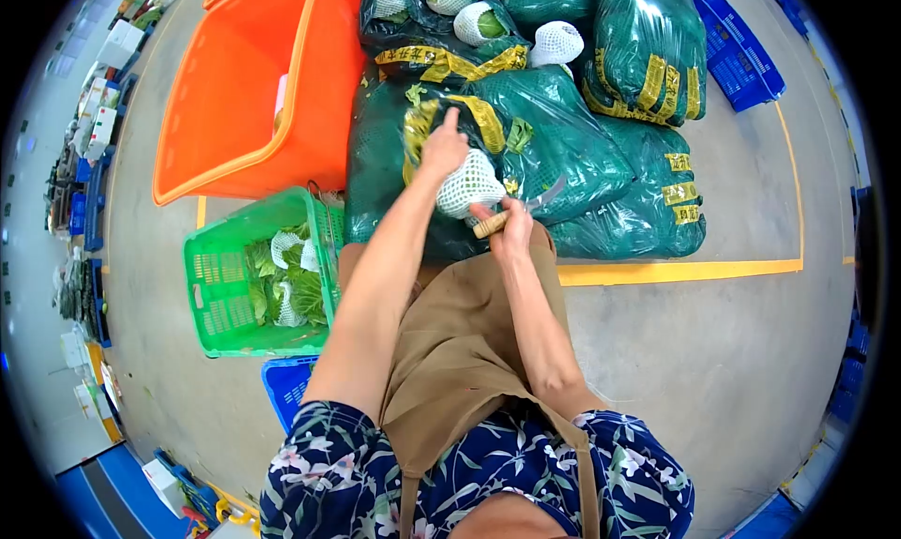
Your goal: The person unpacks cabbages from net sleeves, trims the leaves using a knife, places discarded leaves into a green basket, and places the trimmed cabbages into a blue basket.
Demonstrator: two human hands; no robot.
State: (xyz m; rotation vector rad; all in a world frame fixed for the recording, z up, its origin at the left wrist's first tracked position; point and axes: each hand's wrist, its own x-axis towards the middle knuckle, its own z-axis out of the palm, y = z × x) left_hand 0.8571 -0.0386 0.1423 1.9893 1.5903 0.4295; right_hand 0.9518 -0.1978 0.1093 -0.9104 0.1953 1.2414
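My left hand (444, 151) reaches over the green plastic bag (554, 131), one finger stretched out beside its yellow-printed edge; its other fingers are partly hidden. Just below that hand, a leafy vegetable in a white foam net (469, 184) lies at the bag's near side. My right hand (512, 231) is closed around a knife with a light wooden handle (490, 224). Its curved blade (548, 194) points up and to the right over the bag. The right fingertips are close to the lower edge of the foam net; whether they touch it I cannot tell.
More green bags (648, 51) are stacked behind and to the right, with netted heads (557, 44) on top. An orange bin (253, 89) stands at left. Below it, a green crate (225, 295) holds leaves and foam nets. Blue crates (737, 51) stand farther off.
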